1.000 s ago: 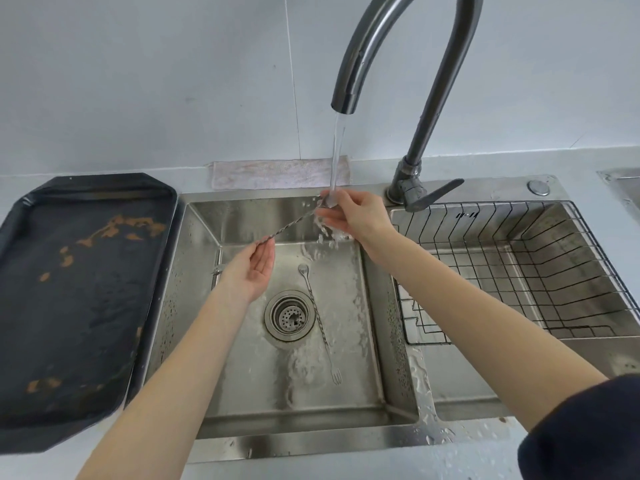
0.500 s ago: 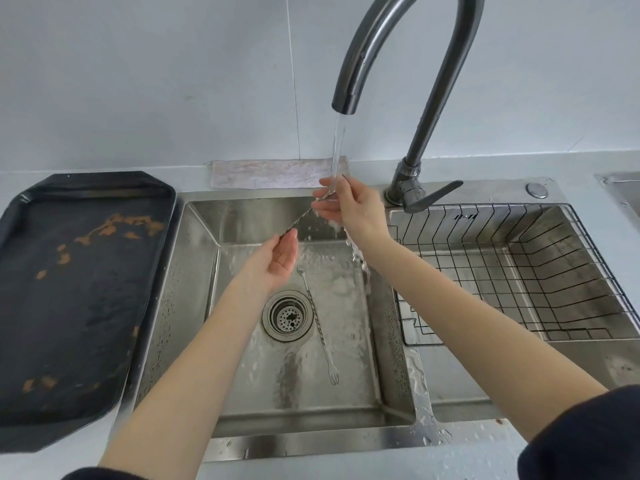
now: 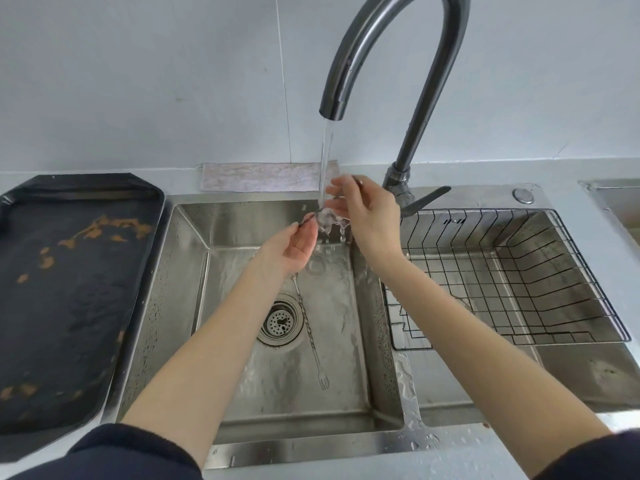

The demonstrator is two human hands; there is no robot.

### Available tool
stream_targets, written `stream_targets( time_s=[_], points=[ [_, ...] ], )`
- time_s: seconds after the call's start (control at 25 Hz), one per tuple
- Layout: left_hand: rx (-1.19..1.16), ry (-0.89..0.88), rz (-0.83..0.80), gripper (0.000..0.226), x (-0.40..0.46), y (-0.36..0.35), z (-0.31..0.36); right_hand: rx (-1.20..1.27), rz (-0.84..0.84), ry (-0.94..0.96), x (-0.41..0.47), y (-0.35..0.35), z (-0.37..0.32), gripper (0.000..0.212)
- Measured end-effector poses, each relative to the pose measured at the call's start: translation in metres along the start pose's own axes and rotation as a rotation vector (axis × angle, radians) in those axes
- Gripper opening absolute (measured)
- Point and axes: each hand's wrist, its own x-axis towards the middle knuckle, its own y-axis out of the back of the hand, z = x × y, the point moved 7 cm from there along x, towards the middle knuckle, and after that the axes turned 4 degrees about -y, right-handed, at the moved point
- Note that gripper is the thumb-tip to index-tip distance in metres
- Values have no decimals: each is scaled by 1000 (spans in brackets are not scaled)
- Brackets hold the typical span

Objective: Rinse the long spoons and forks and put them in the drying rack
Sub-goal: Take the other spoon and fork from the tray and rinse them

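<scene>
A long twisted metal utensil is held across the running water under the faucet. My right hand pinches its upper end, where the stream splashes over the fingers. My left hand is palm up just below, and its fingertips touch the utensil's lower end. A second long utensil with a small fork tip lies flat on the sink floor beside the drain. The black wire drying rack sits in the right basin with no cutlery visible in it.
A black baking tray with brown residue lies on the counter left of the sink. A folded grey cloth rests against the wall behind the basin. The faucet lever points right. Water drops cover the sink's front rim.
My left hand slid up along the utensil toward the stream, closing most of the gap to my right hand. The right hand stayed under the running water.
</scene>
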Motion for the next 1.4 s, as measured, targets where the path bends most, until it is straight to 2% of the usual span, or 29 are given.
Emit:
stream_targets(
  time_s=[0.16,0.28,0.36,0.44,0.56,0.96,1.2,1.4],
  points=[
    [129,-85,9,18,0,-8,11,-23,97,-132,-14,27,55,14],
    [332,-148,-15,10,-3,-17,23,-180,-35,-266,-29,22,100,18],
    [614,-215,-35,10,-10,-27,25,-264,-144,-319,-42,9,124,17],
    [854,-341,-51,19,-17,-40,30,-336,-206,-338,-51,-2,139,16],
    [987,-499,-98,28,-27,-59,40,-459,-254,-343,-57,-9,149,21],
    [1384,-882,-171,26,-51,-85,36,-480,-248,-367,-62,-6,154,17],
    [1301,-828,-219,28,-55,-81,38,-561,-269,-368,-62,-9,151,22],
    [1161,-698,-169,22,-41,-50,42,-597,-304,-312,-63,-19,146,18]
  ],
)
